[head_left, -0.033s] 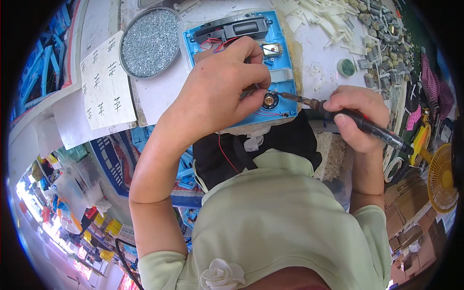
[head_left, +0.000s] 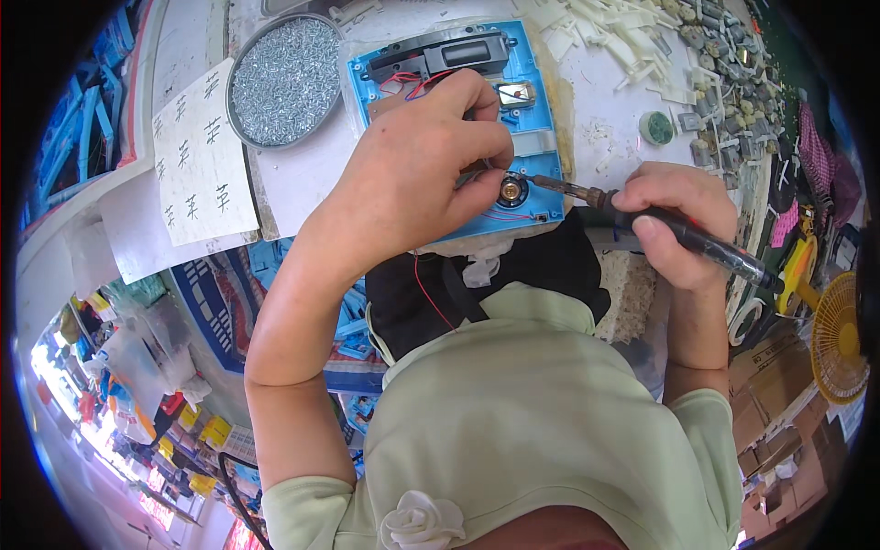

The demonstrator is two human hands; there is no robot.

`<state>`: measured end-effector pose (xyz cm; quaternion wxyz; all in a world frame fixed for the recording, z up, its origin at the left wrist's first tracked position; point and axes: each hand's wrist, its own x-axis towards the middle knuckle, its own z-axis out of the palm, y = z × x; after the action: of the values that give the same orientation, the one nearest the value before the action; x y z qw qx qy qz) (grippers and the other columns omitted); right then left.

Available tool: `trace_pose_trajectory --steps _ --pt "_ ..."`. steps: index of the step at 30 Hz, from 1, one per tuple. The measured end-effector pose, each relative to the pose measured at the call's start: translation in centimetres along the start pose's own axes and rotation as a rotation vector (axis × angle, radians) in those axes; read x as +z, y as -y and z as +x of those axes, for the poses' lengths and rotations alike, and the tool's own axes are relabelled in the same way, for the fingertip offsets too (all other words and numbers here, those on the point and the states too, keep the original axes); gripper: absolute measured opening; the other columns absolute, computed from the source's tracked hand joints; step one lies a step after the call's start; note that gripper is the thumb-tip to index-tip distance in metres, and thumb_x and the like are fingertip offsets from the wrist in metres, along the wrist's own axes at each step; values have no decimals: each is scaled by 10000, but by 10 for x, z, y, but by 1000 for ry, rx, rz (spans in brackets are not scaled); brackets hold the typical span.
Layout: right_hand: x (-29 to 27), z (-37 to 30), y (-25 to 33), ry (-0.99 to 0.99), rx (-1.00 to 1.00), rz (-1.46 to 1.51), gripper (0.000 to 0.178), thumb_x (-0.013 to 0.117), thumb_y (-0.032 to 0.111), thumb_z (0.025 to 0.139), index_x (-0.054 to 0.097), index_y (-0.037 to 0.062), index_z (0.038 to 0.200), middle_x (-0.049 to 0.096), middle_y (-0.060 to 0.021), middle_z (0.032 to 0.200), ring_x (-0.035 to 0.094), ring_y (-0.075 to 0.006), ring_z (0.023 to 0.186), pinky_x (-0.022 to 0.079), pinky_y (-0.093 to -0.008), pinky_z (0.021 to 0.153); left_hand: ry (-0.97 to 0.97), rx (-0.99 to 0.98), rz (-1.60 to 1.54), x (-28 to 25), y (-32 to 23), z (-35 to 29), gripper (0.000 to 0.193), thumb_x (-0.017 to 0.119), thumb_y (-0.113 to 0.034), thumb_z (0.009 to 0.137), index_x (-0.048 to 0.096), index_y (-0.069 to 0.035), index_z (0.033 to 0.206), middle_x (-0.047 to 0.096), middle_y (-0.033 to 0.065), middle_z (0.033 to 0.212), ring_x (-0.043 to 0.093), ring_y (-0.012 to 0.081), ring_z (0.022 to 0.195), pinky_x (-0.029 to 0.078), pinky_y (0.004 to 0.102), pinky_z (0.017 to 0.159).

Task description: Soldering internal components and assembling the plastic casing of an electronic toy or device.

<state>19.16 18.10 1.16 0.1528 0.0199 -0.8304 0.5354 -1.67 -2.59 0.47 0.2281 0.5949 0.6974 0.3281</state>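
Observation:
A blue plastic casing (head_left: 543, 165) lies on the bench before me, its inside facing up. It carries a black plastic module (head_left: 440, 58) at the far end, a small metal-cased part (head_left: 516, 94), red wires (head_left: 397, 81) and a round speaker (head_left: 512, 192) at the near end. My left hand (head_left: 417, 165) reaches over the casing, thumb and fingers pinched beside the speaker; what they hold is hidden. In my right hand (head_left: 683, 225) is a soldering iron (head_left: 577, 191) with a dark handle, its tip pointing left by the speaker's edge, close to my left fingertips.
A round bowl (head_left: 231, 112) full of small screws stands left of the casing, beside a handwritten paper sheet (head_left: 202, 156). White plastic parts (head_left: 587, 32), small grey components (head_left: 724, 137) and a round green-topped piece (head_left: 655, 127) lie to the right. A yellow fan (head_left: 837, 339) stands far right.

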Motion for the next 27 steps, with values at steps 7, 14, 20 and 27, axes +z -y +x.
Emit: trace_pose_trajectory --steps 7,14,20,27 --pt "5 3 0 2 12 6 163 703 92 824 729 4 958 745 -100 823 706 -202 665 553 -293 620 -32 -17 1 4 -2 -1 132 741 -49 764 667 -64 872 545 83 969 609 278 838 505 357 713" --pt "3 5 2 24 9 4 161 701 86 822 726 3 958 739 -103 809 703 -215 655 551 -300 613 -62 5 13 6 -1 -2 133 739 -47 761 657 -67 864 557 81 963 618 282 822 511 358 702" --pt "4 6 4 36 5 -15 162 700 75 817 724 1 959 737 -105 806 703 -222 651 551 -305 606 -64 10 16 6 0 -2 133 740 -42 761 656 -66 862 557 80 968 619 281 824 511 356 703" --pt "-15 -16 15 -118 59 6 225 702 112 809 715 -43 972 728 -142 851 686 -216 692 539 -294 667 -46 -5 28 7 -1 -3 130 734 -46 767 653 -62 867 550 77 974 617 272 825 513 345 711"
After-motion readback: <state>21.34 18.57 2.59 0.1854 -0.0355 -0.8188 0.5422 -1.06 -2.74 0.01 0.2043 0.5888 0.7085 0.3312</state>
